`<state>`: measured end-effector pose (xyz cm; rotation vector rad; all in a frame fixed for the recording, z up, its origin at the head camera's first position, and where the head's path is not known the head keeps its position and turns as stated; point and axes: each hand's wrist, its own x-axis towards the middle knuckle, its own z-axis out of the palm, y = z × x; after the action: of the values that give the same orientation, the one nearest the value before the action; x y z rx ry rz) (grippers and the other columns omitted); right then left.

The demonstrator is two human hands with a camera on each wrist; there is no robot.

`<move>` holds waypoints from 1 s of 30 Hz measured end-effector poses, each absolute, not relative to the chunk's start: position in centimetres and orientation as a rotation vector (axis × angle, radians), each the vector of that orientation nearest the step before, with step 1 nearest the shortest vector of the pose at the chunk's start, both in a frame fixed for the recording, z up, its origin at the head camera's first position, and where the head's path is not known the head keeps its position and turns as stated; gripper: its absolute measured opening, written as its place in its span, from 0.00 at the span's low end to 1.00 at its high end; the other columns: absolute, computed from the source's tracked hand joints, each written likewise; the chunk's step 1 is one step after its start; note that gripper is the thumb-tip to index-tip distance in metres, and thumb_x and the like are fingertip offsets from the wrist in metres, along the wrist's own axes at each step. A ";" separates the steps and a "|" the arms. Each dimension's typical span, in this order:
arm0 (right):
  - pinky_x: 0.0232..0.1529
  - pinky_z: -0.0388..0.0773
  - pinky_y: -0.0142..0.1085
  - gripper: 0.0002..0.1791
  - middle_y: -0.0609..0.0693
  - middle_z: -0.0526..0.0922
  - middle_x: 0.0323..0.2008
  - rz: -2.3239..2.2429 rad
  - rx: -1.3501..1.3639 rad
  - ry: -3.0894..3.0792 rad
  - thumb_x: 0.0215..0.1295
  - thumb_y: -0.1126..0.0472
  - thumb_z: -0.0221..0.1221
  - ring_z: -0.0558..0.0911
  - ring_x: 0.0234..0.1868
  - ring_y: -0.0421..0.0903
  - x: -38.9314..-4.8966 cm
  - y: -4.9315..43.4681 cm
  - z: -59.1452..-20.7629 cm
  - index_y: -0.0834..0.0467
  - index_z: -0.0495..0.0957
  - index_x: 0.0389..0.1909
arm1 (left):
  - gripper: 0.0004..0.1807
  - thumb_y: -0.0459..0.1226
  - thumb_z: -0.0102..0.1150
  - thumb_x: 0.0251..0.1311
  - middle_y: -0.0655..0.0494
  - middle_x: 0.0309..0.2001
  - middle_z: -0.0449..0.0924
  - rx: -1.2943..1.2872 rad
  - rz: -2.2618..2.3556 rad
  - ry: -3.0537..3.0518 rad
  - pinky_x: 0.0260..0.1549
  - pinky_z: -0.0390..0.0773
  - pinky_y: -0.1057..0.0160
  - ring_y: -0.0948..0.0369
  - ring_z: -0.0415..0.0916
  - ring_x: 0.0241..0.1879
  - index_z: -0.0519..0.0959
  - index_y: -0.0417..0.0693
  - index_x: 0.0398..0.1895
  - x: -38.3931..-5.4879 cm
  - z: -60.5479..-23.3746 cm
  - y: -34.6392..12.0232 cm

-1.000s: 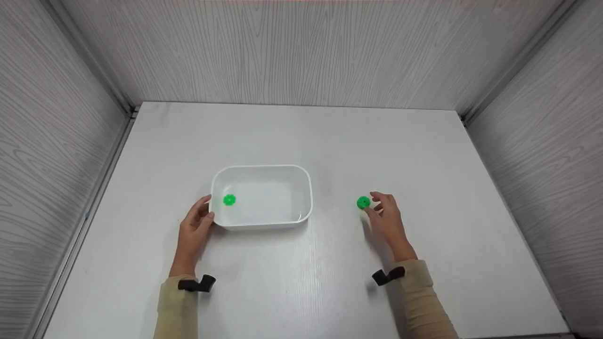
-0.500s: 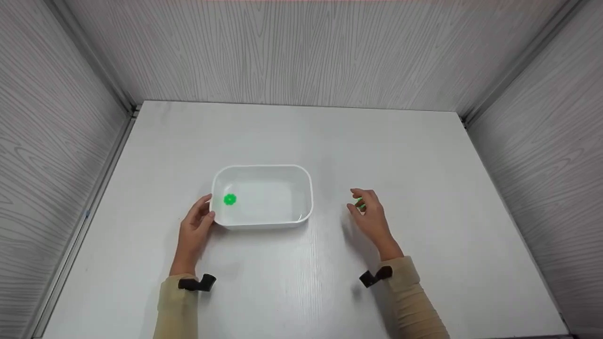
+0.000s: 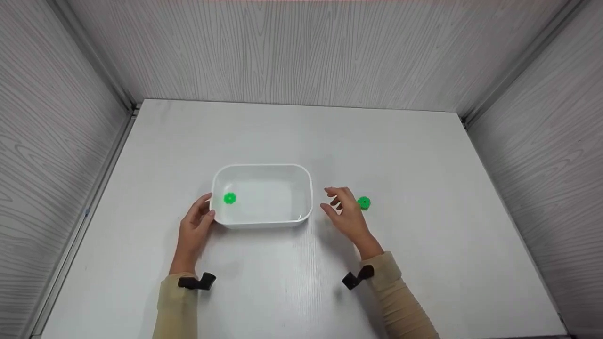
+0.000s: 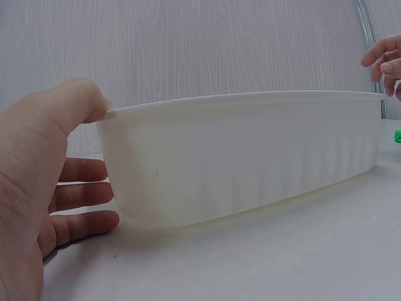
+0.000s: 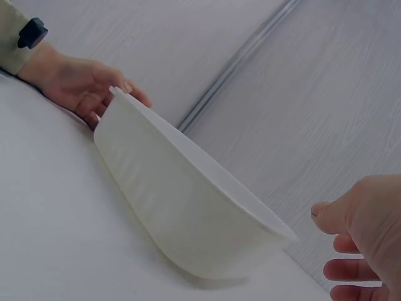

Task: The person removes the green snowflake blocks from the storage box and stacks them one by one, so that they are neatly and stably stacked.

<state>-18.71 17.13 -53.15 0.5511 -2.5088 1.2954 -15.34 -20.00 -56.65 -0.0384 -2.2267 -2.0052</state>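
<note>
A white plastic tub stands on the table with a green flower-shaped piece lying inside near its left end. My left hand holds that end; in the left wrist view the thumb is on the rim and the fingers are against the end wall. Between the tub and a second green round piece is my right hand, empty, its fingers loosely bent and apart from the tub. This second piece looks thicker, with notched edges, and sits on the table just right of the hand.
The white tabletop is bounded by a back panel and side panels with a pale wood grain. Each wrist wears a black camera mount over a beige sleeve.
My right hand has moved left from the second green piece toward the tub, passing over the piece, which stays where it was. The left hand and tub have not moved.
</note>
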 end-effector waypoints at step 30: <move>0.36 0.75 0.35 0.20 0.54 0.75 0.42 1.284 0.843 -2.542 0.61 0.59 0.61 0.77 0.38 0.47 -20.5 7.7 -52.0 0.59 0.72 0.54 | 0.25 0.38 0.52 0.65 0.38 0.55 0.71 -0.021 -1.980 -2.255 0.47 0.72 0.71 0.48 0.68 0.53 0.65 0.47 0.66 -15.1 -56.6 -19.9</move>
<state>-20.53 7.75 -51.99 0.8431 -2.5415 1.2837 -15.12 -19.87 -56.60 -0.0212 -2.2550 -1.9803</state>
